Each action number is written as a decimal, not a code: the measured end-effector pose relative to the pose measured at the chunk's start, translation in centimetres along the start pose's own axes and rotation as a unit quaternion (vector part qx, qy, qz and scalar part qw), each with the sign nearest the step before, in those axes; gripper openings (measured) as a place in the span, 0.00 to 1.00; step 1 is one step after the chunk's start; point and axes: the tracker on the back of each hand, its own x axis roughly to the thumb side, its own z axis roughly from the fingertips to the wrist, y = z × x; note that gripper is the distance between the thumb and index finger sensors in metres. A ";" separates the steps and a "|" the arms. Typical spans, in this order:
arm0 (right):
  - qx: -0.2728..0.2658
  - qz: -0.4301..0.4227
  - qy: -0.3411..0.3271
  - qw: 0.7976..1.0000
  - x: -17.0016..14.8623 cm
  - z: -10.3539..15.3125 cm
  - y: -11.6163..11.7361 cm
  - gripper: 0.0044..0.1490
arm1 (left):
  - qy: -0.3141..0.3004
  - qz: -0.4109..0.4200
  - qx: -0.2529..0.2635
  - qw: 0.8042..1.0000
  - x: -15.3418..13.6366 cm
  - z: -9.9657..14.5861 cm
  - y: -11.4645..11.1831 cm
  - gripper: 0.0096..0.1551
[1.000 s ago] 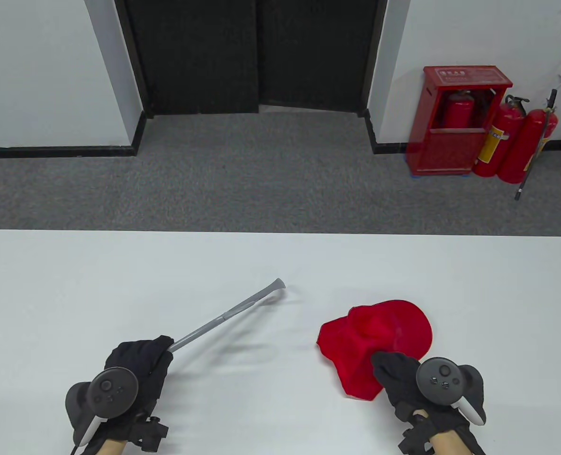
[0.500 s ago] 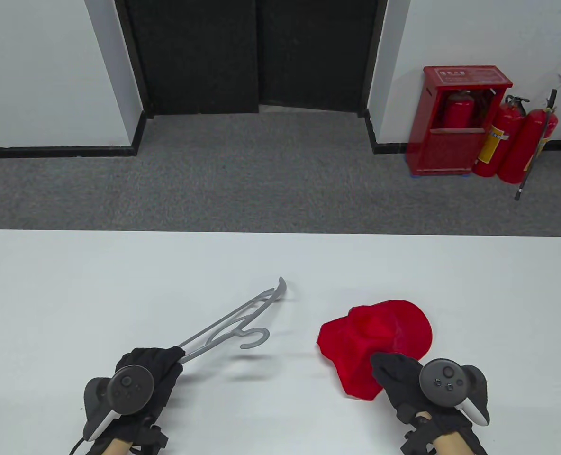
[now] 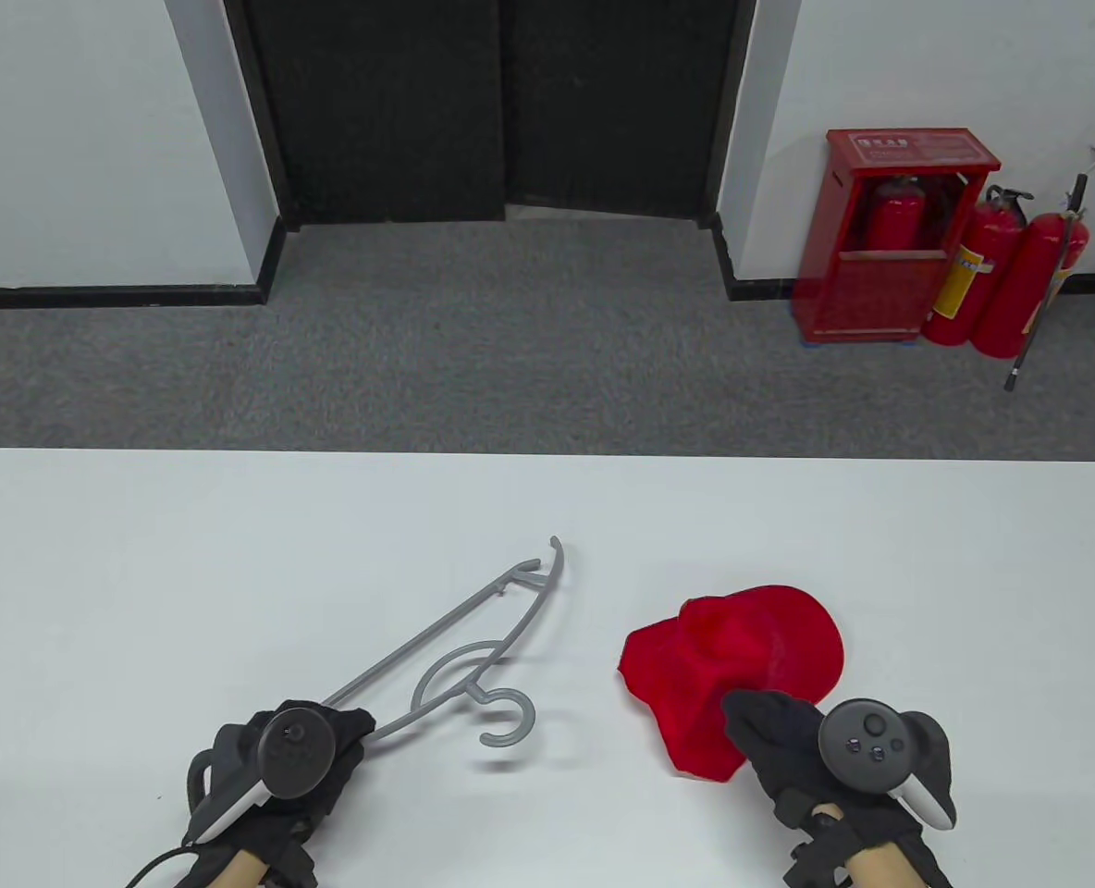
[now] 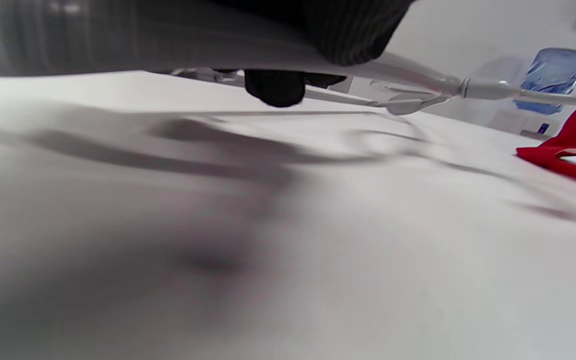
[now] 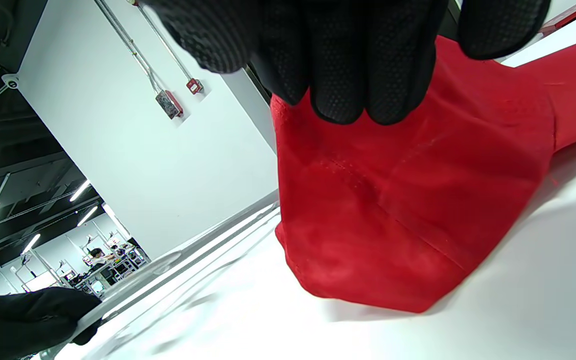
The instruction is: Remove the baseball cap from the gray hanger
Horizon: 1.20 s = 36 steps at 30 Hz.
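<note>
I count one red baseball cap point(image 3: 737, 671), one gray hanger point(image 3: 460, 652), and my two gloved hands on the white table point(image 3: 141, 573). The cap is off the hanger: it lies crumpled on the table right of centre, well apart from the hanger, which sits left of centre with its hook point(image 3: 509, 717) curling toward me. My left hand point(image 3: 275, 772) grips the hanger by its near end, fingers wrapped closed around the bars; the far tip point(image 3: 555, 555) points away toward the middle of the table. In the left wrist view the hanger point(image 4: 418, 87) runs out from under my dark fingers point(image 4: 275, 87) above the table with its shadow below, so it looks lifted a little at that end, though I cannot tell whether the far tip touches the surface. My right hand point(image 3: 811, 754) rests on the near edge of the cap; the right wrist view shows my fingertips point(image 5: 353, 80) bunched together, pressed against the red fabric point(image 5: 408, 200), fingers drawn narrow and holding the cloth.
</note>
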 end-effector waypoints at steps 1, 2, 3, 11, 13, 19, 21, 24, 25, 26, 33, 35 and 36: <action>0.001 0.000 0.000 1.000 0.0 0.0 0.0 0.28 | 0.006 -0.002 -0.006 1.000 -0.2 -0.1 -0.1 0.23; 0.002 0.000 0.000 1.000 0.0 0.0 0.0 0.28 | 0.010 -0.003 -0.010 1.000 -0.4 -0.1 -0.2 0.23; 0.003 0.000 0.000 1.000 0.0 0.0 0.0 0.28 | 0.018 -0.004 -0.018 1.000 -0.6 -0.2 -0.3 0.23; 0.003 -0.003 0.001 1.000 0.0 0.0 0.0 0.29 | 0.058 0.011 -0.025 0.998 -2.1 -0.4 0.0 0.25; 0.000 -0.004 0.001 1.000 0.0 0.0 -0.1 0.29 | 0.064 0.011 -0.015 0.998 -2.4 -0.3 0.4 0.26; -0.016 -0.005 0.001 1.000 0.2 0.3 -0.6 0.29 | 0.060 0.028 0.025 0.997 -2.6 0.2 2.0 0.27; -0.027 0.000 -0.007 1.000 0.5 0.5 -0.7 0.31 | 0.055 0.051 0.032 0.997 -2.5 0.5 2.9 0.28; -0.050 0.016 -0.023 0.998 1.2 0.7 -0.9 0.36 | 0.035 0.107 0.062 0.992 -2.1 1.4 4.4 0.30; -0.059 0.024 -0.032 0.997 1.7 0.9 -0.8 0.37 | 0.023 0.129 0.075 0.989 -1.8 1.8 5.0 0.30; -0.063 0.032 -0.043 0.997 2.2 0.9 -0.7 0.38 | 0.005 0.150 0.087 0.985 -1.5 2.3 5.6 0.30; -0.024 0.039 -0.084 0.995 4.4 0.9 1.0 0.40 | -0.084 0.145 0.123 0.978 1.6 4.0 7.0 0.30; -0.015 0.038 -0.090 0.995 4.7 0.8 1.3 0.40 | -0.107 0.117 0.123 0.980 2.5 4.1 6.9 0.29; -0.014 0.037 -0.091 0.995 4.7 0.9 1.3 0.40 | -0.114 0.107 0.123 0.980 2.7 4.1 6.8 0.29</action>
